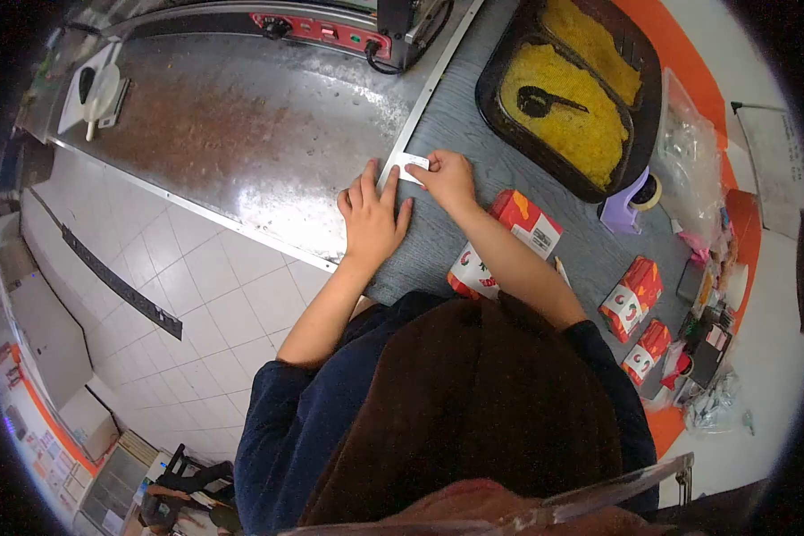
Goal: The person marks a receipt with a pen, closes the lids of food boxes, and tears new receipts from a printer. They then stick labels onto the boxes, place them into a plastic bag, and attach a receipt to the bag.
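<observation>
A small white paper slip (413,168) lies at the metal edge where the steel counter (241,134) meets the grey wood-grain table (447,116). My right hand (446,181) pinches the slip's right side between thumb and fingers. Spread flat beside it, my left hand (373,219) rests with its fingers apart over the steel and its edge, one fingertip at the slip's left side. Nothing shows in the left hand. Below my right forearm is a red and white box (531,223), partly covered by the arm.
A black tray (487,89) with yellow food and a dark scoop stands at the upper right. Nearer are a purple tape dispenser (623,207) and smaller red boxes (632,299). A red control panel (322,34) borders the steel counter. People sit at the lower left.
</observation>
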Tool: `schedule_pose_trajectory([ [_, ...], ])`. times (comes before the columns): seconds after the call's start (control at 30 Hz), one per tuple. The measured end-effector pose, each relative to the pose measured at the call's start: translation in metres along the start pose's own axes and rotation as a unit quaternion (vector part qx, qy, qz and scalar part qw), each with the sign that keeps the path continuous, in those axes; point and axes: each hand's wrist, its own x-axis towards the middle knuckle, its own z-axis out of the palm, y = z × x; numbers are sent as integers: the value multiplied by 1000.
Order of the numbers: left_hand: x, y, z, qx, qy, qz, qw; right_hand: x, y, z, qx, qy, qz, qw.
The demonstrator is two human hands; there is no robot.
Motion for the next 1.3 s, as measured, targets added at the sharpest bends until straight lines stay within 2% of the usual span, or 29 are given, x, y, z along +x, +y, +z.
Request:
schedule_pose_trajectory([
  [0.23, 1, -4, 7, 40, -22, 2, 999, 0, 5, -2, -43, -12, -3, 999],
  [0.3, 1, -5, 6, 59, -38, 13, 997, -2, 0, -10, 31, -60, 41, 997],
  [0.43, 1, -6, 6, 62, -59, 11, 996, -7, -7, -23, 56, -52, 66, 995],
  [1.13, -9, -1, -1, 44, -66, -8, 997, -7, 11, -23, 45, -54, 9, 997],
  [1.2, -10, 2, -2, -2, -96, 10, 995, -7, 12, -24, 66, -66, 24, 995],
  [1.3, -11, 9, 2, -5, -79, 38, 996, -12, -1, -29, 53, -61, 46, 996],
])
